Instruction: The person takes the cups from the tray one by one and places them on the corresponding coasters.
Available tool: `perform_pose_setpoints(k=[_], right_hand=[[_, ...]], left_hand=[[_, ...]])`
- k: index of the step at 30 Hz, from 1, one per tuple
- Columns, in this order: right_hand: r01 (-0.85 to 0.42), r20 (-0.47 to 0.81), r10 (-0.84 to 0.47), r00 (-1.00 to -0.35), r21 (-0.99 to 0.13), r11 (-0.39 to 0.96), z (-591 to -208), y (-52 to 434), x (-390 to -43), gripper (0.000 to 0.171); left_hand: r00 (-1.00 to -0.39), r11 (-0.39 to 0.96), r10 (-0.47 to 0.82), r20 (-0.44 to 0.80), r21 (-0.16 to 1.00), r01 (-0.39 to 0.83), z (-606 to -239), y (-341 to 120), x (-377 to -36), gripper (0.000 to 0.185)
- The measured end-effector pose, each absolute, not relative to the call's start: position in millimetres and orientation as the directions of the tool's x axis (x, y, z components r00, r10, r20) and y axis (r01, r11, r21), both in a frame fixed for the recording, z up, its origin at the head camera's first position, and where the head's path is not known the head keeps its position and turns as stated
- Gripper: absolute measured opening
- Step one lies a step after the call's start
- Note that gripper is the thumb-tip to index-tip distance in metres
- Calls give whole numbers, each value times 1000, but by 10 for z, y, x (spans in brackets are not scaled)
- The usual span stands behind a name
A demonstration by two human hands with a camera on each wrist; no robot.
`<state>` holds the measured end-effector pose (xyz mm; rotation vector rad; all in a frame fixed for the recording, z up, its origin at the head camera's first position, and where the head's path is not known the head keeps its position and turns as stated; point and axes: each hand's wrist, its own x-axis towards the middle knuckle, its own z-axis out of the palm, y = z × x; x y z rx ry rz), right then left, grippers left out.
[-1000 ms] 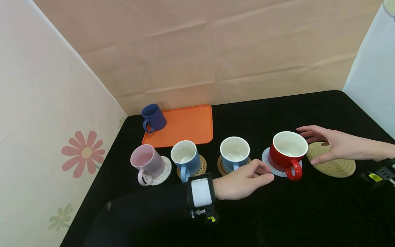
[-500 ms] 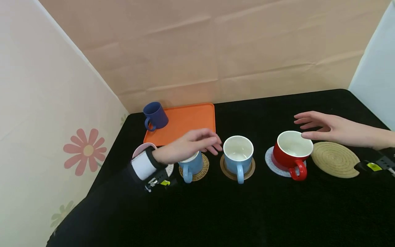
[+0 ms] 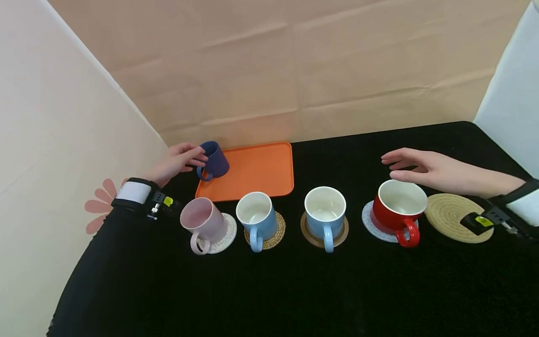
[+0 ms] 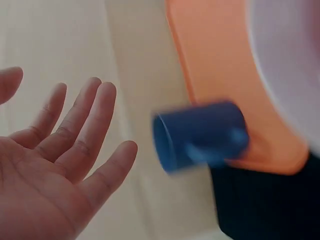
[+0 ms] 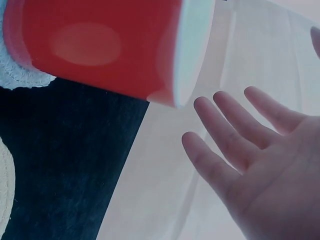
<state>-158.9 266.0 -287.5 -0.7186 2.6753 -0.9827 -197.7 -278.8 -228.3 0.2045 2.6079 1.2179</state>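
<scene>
My left hand (image 3: 178, 161) is beside the dark blue mug (image 3: 216, 161), which stands on the left end of the orange tray (image 3: 261, 171). In the head view its fingertips overlap the mug's rim. The left wrist view shows the fingers spread and the palm bare, with a gap to the mug (image 4: 202, 135). Over the back of the red mug (image 3: 396, 210) hovers my right hand (image 3: 425, 168), fingers loosely extended and holding nothing. That red mug (image 5: 100, 45) sits on a pale blue coaster (image 3: 370, 223), its handle towards me.
In a row stand a pink mug (image 3: 204, 222) partly on a white coaster (image 3: 229, 234), a light blue mug (image 3: 257, 217) on a woven coaster (image 3: 280, 229), and another light blue mug (image 3: 325, 213) on a brown coaster (image 3: 310, 236). A straw mat (image 3: 446, 215) lies far right.
My left hand has swept from beside the red mug, leftwards over the row, to the dark blue mug. My right hand has risen and shifted left over the red mug. The mugs stay put.
</scene>
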Motion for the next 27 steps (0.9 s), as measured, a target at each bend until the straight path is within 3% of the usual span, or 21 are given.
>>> perform_pose_setpoints(k=[12, 18, 27], right_hand=[[-360, 6, -452, -892, -615, 702, -2869, 2736, -1517, 39], [-358, -4, -456, -890, -615, 703, -2882, 2749, -1514, 38], [-354, -13, -460, -888, -618, 702, -2895, 2752, -1498, 38]], left_hand=[[-934, 740, 47, -353, 640, -205, -2756, -3337, -2247, 73], [-882, 707, 90, -462, 653, -270, -2869, -3303, -2309, 83], [-837, 598, 145, -528, 721, -351, -2889, -3341, -2365, 79]])
